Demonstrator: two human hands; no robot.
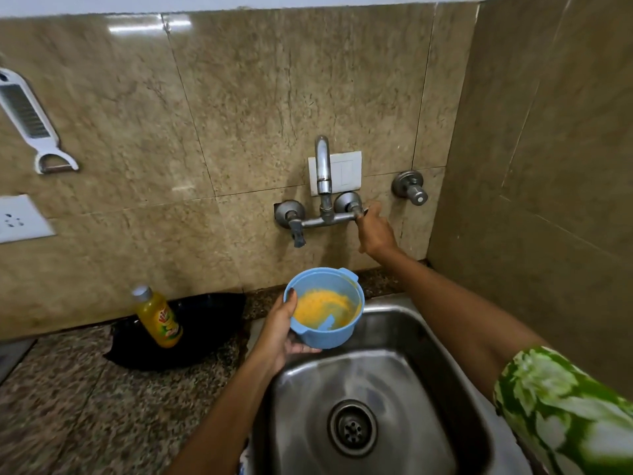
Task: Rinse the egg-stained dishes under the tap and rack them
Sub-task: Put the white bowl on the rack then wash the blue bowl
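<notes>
Holding 1 blue bowl (323, 308), yolk-smeared inside, in the left hand (279, 332), fingers wrapped on its wall, over the sink's (394, 315) back-left corner. Closing the right hand (375, 231) around the tap's (323, 166) right handle, spout directly above the bowl.

Left hand (279, 332) cupped in grip, thumb up; right hand (376, 232) extended forward, fingers closed

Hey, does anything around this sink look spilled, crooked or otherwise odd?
Nothing is spilled. The yellow egg stays inside the blue bowl, held over the sink by the left hand. The only oddity: the bottle stands tilted on a black bag.
</notes>
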